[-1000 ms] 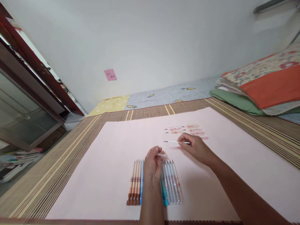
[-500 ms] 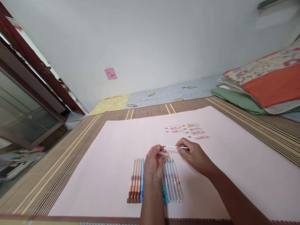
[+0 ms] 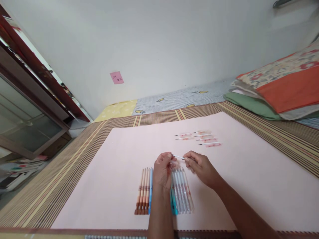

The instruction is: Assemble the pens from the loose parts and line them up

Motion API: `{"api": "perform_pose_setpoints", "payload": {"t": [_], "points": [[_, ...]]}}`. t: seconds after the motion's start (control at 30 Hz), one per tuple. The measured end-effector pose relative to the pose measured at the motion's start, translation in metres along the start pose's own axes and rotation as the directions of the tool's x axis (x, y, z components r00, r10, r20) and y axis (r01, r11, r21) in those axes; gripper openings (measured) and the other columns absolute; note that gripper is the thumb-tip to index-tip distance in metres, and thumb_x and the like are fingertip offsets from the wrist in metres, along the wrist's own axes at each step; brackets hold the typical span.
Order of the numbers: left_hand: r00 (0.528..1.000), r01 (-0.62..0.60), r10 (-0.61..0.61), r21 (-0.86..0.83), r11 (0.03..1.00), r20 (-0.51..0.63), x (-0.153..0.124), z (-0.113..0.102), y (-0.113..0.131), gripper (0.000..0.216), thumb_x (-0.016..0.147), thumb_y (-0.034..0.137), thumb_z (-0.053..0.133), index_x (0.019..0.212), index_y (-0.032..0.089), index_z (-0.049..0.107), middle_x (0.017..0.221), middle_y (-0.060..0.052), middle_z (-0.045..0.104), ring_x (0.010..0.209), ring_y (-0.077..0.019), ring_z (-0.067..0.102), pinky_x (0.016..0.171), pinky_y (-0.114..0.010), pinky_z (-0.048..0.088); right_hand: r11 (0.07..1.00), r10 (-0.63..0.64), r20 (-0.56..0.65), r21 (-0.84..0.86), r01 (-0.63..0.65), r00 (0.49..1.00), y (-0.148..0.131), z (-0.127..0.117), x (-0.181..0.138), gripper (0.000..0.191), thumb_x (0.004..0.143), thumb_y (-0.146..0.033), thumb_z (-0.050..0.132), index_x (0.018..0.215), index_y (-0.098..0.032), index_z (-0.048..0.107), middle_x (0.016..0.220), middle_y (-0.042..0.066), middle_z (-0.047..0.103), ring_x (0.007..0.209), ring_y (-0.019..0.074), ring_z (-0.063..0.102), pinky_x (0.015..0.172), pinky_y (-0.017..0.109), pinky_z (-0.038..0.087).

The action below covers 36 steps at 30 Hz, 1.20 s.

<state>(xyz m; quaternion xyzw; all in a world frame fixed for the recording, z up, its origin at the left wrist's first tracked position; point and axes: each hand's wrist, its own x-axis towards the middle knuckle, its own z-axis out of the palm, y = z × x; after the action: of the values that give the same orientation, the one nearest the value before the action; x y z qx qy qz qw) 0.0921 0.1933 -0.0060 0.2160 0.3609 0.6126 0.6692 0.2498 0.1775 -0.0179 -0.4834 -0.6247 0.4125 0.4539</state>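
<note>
Nearest the camera, two rows of pens lay side by side on the pale pink sheet: a row of brown-capped pens with one blue pen at its right edge, and, right of the forearm, a row of clear pen barrels with a teal one at its near-left edge. The left hand was raised just above the gap between the rows, its fingers curled closed around something small and pale, most likely a pen barrel, though the fingers hid most of it. Facing it, the right hand pinched a thin white refill by its rear part, the tip pointing left and reaching the left fingertips. The step in hand appeared to be feeding that refill into the held barrel. The next move would call for lining the thin rod with the barrel's opening and pushing it straight in, without bending it. Farther off on the sheet lay a small cluster of loose refills and pinkish clear pieces, well apart from the hands. Beyond came the striped mat, then the bed's checked cloth and the folded bedding at far right.
</note>
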Motion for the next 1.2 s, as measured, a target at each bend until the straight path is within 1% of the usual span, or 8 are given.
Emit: {"api": "perform_pose_setpoints", "payload": {"t": [0.1,0.27,0.4,0.57,0.77,0.9,1.07,1.2], "points": [[1.000,0.019,-0.020,-0.053,0.998,-0.011,-0.002,0.003,0.004,0.020,0.067,0.007,0.074,0.086,0.009,0.068,0.077,-0.007,0.069,0.069,-0.0126,0.067,0.059,-0.017,0.054,0.993,0.035,-0.020,0.116,-0.032,0.999,0.007,0.002,0.003,0.026,0.092,-0.043,0.053,0.083,-0.019,0.059,0.067,-0.003,0.055,0.053,0.0096,0.043,0.050,0.024,0.035],[0.989,0.032,-0.064,-0.230,0.973,-0.133,0.000,0.000,0.011,0.016,0.080,-0.003,0.059,0.094,0.004,0.063,0.099,-0.019,0.070,0.093,-0.0214,0.071,0.079,-0.024,0.059,0.968,0.078,-0.030,0.242,-0.069,0.996,0.006,-0.001,0.004,0.028,0.089,-0.046,0.058,0.084,-0.019,0.059,0.066,-0.003,0.054,0.050,0.0087,0.040,0.047,0.023,0.031],[0.979,0.020,-0.081,-0.310,0.950,-0.187,0.001,-0.002,0.017,0.017,0.087,-0.003,0.053,0.102,0.004,0.059,0.102,-0.019,0.070,0.096,-0.0217,0.071,0.079,-0.024,0.060,0.986,0.091,-0.028,0.143,-0.086,0.995,0.003,-0.007,0.001,0.026,0.090,-0.044,0.056,0.084,-0.019,0.059,0.068,-0.003,0.053,0.054,0.0094,0.041,0.050,0.024,0.034],[0.972,0.014,-0.094,-0.346,0.938,-0.214,0.000,0.000,0.019,0.013,0.090,0.000,0.052,0.100,0.004,0.058,0.097,-0.017,0.071,0.090,-0.0195,0.072,0.077,-0.023,0.061,0.998,0.063,-0.041,-0.003,-0.063,0.997,-0.001,-0.010,-0.003,0.025,0.093,-0.043,0.052,0.082,-0.021,0.058,0.067,-0.003,0.052,0.057,0.0114,0.042,0.053,0.025,0.035],[0.978,0.022,-0.093,-0.352,0.936,-0.185,0.003,-0.003,0.014,0.009,0.088,0.001,0.055,0.094,0.003,0.062,0.098,-0.019,0.071,0.090,-0.0198,0.072,0.078,-0.023,0.060,0.996,0.059,-0.041,-0.070,-0.061,0.997,-0.014,-0.010,-0.005,0.025,0.092,-0.042,0.050,0.082,-0.021,0.058,0.069,-0.003,0.053,0.057,0.0124,0.043,0.053,0.025,0.035],[0.986,0.025,-0.075,-0.319,0.948,-0.146,0.005,-0.006,0.010,0.006,0.086,0.004,0.060,0.088,0.005,0.065,0.095,-0.016,0.072,0.087,-0.0186,0.072,0.076,-0.023,0.060,0.985,0.016,-0.070,-0.168,-0.028,0.997,-0.020,-0.013,-0.006,0.023,0.092,-0.040,0.049,0.081,-0.021,0.058,0.069,-0.002,0.055,0.060,0.0143,0.047,0.055,0.027,0.037],[0.991,0.005,-0.039,-0.258,0.966,-0.129,0.002,-0.006,0.009,0.003,0.082,0.006,0.067,0.081,0.007,0.069,0.082,-0.010,0.071,0.073,-0.0130,0.070,0.065,-0.018,0.058,0.962,-0.032,-0.080,-0.273,0.009,0.996,-0.020,-0.019,-0.007,0.021,0.092,-0.038,0.047,0.085,-0.023,0.060,0.071,0.000,0.061,0.069,0.0187,0.057,0.062,0.029,0.041],[0.994,0.032,-0.055,-0.226,0.974,-0.095,0.001,-0.005,0.006,0.001,0.079,0.008,0.070,0.079,0.007,0.070,0.075,-0.007,0.069,0.063,-0.0088,0.066,0.058,-0.014,0.055,0.944,-0.052,-0.075,-0.330,0.024,0.996,-0.022,-0.020,-0.008,0.019,0.093,-0.036,0.047,0.086,-0.023,0.060,0.074,0.000,0.065,0.070,0.0189,0.058,0.065,0.030,0.043]]}}
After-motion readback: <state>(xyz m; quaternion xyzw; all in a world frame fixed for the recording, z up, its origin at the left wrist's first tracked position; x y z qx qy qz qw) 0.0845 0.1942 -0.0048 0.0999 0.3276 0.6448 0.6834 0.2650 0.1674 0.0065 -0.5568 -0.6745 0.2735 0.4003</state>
